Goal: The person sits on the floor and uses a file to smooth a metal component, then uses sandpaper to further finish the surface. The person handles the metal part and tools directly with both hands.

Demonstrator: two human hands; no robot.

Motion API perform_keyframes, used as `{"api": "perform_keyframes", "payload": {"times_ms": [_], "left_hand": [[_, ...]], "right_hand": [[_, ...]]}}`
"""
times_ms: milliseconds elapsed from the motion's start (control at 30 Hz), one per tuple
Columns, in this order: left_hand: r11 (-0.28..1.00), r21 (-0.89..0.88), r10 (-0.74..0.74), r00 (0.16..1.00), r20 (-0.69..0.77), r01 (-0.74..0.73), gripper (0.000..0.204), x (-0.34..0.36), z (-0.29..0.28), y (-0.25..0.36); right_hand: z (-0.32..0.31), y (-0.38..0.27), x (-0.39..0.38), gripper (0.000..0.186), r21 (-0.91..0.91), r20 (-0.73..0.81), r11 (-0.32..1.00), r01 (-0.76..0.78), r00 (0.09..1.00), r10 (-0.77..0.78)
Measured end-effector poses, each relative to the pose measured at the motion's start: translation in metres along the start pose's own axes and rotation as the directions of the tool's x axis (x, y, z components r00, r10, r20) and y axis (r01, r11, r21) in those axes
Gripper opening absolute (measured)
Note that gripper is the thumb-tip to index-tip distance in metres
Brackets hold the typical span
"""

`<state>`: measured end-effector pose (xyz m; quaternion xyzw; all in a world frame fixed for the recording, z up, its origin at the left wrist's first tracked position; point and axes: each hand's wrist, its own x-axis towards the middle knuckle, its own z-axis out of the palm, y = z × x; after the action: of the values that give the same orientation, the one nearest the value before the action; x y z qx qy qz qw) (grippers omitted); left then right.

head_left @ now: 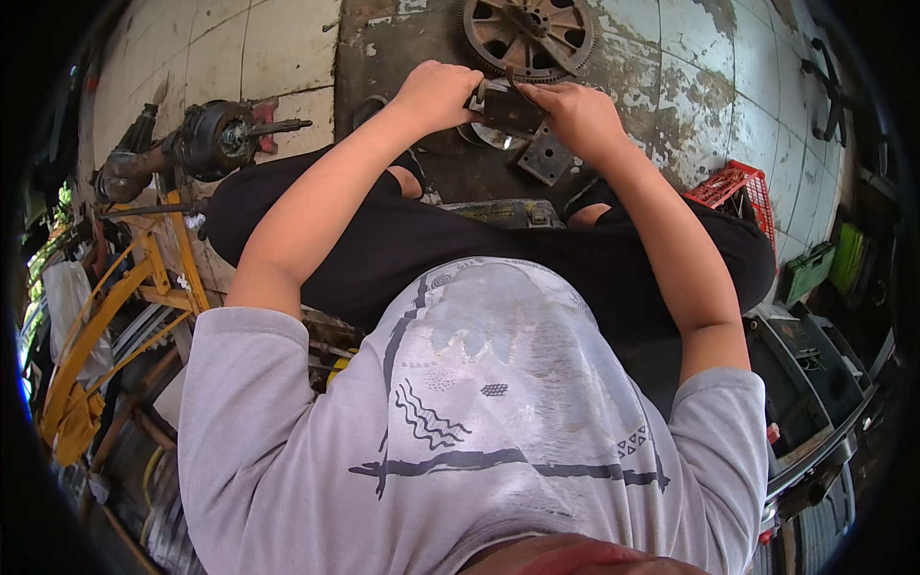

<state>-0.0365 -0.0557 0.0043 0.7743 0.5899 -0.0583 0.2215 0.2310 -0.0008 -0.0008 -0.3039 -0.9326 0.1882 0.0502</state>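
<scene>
Ahead of me, between my knees, a dark rectangular metal block [511, 110] is held up by both hands. My left hand [438, 96] grips its left end, the fingers curled around the edge. At the right end my right hand [579, 117] is closed on it, a finger lying along the top edge. Just below the block is a dark metal plate with holes [545, 159]. A shiny round metal piece [498, 136] is partly hidden under the block. Beyond the hands lies a large toothed flywheel [476, 40] with a long bar across it.
A greasy drum-shaped machine part with a shaft [213, 141] stands at the left, near a yellow metal frame [153, 259]. A red plastic crate [733, 187] sits beyond my right knee. Worn pale tiles [287, 38] cover the floor. A dark case [498, 214] lies between my legs.
</scene>
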Motion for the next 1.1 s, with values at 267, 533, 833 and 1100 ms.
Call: {"api": "perform_keyframes", "payload": {"times_ms": [267, 533, 833, 1100], "left_hand": [[0.98, -0.128, -0.154, 0.988, 0.016, 0.155, 0.062, -0.004, 0.007, 0.01], [0.959, -0.177, -0.234, 0.971, -0.043, 0.223, 0.056, -0.015, -0.003, 0.024], [0.945, -0.261, -0.184, 0.98, 0.068, 0.196, 0.059, -0.014, 0.007, 0.026], [0.97, -0.177, -0.172, 0.985, -0.025, 0.165, 0.057, -0.01, 0.008, 0.023]], "right_hand": [[-0.008, -0.007, 0.001, 0.064, 0.034, 0.034, 0.996, 0.081, 0.996, -0.082], [-0.012, 0.0, 0.0, 0.056, -0.004, -0.106, 0.981, 0.195, 0.975, -0.195], [-0.004, 0.008, 0.002, 0.055, -0.037, -0.016, 0.98, 0.196, 0.98, -0.197], [-0.001, 0.011, 0.002, 0.054, -0.063, -0.069, 0.973, 0.22, 0.972, -0.225]]}}
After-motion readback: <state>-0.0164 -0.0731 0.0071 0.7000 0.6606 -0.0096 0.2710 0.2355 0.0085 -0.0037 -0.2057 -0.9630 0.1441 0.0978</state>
